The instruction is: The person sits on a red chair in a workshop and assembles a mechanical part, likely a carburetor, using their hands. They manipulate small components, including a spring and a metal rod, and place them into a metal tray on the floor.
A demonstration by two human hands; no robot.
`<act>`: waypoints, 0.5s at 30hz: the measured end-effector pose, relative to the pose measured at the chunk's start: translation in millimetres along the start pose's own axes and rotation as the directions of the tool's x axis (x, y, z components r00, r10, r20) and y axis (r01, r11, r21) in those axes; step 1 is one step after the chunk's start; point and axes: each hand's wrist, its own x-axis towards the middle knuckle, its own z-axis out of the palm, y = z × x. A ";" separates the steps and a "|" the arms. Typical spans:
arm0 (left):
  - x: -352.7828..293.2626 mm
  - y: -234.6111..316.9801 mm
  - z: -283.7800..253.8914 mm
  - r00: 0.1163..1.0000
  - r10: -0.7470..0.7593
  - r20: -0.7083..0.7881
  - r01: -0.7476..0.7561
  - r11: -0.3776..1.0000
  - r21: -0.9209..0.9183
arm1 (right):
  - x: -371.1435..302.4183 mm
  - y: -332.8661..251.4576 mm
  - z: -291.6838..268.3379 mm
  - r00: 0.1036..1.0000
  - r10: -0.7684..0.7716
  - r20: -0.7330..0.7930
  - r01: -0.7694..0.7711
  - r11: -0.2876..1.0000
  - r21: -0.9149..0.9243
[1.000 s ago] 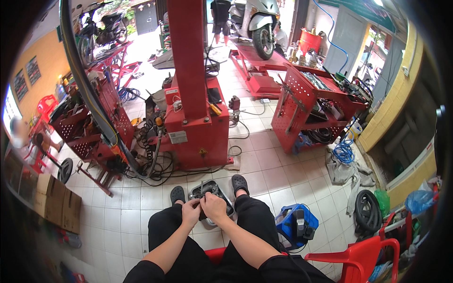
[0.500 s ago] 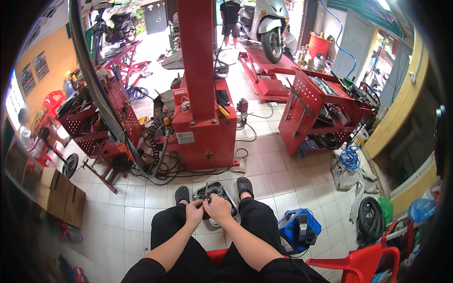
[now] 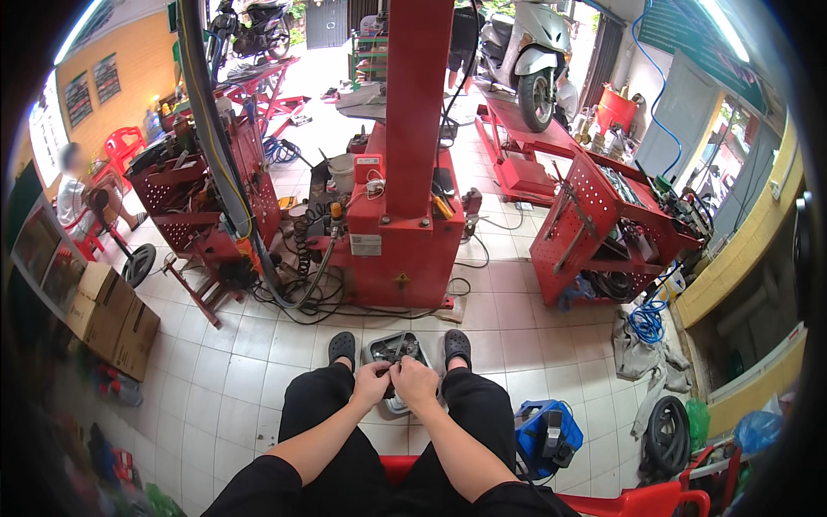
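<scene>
My left hand [image 3: 370,386] and my right hand [image 3: 415,384] meet between my knees, above a grey tray [image 3: 369,353] on the floor. Fingers of both are closed in a pinch around something small and dark that I cannot make out. Dark and metallic parts [image 3: 398,346] lie in the tray, partly covered by my hands. The tray sits between my two dark clogs, with the left clog [image 3: 342,346] and the right clog [image 3: 457,345] flanking it.
Ahead stands a red lift column [image 3: 417,129] with cables round its base. Red tool carts [image 3: 594,228] flank it; a scooter [image 3: 536,65] rests on a lift behind. Beside my right leg is a blue container [image 3: 536,431]. Cardboard boxes [image 3: 112,319] stand left, a person [image 3: 76,194] sits beyond.
My view has turned a little left and up, so the column sits further right. Both hands stay together over the tray, with the fingers slightly shifted.
</scene>
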 end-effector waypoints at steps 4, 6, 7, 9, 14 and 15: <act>2.0 -6.3 -2.9 1.000 -0.010 0.003 0.010 1.000 0.016 | 0.9 0.2 3.2 0.997 -0.022 -0.068 0.024 0.999 0.029; -0.4 -9.6 -1.2 1.000 0.005 -0.019 -0.005 1.000 0.013 | 0.0 1.0 1.6 1.000 0.011 -0.002 -0.011 0.999 0.037; 0.6 -8.2 -0.6 0.999 0.016 -0.030 -0.016 1.000 0.012 | -0.1 0.6 0.6 0.999 0.025 0.027 -0.027 0.999 0.041; -3.2 -1.9 -1.7 0.999 0.005 -0.048 -0.003 0.999 0.055 | -0.2 -1.7 -2.0 1.000 0.010 0.020 -0.011 0.999 0.033; -5.8 -1.1 -5.0 0.998 0.010 -0.067 -0.002 0.994 0.114 | -0.3 -7.3 -3.6 0.998 0.008 0.064 -0.006 1.000 -0.017; -5.1 0.5 -2.9 0.998 0.022 -0.060 -0.015 0.993 0.113 | -0.7 -5.1 -3.4 0.997 0.023 0.076 -0.021 0.999 -0.028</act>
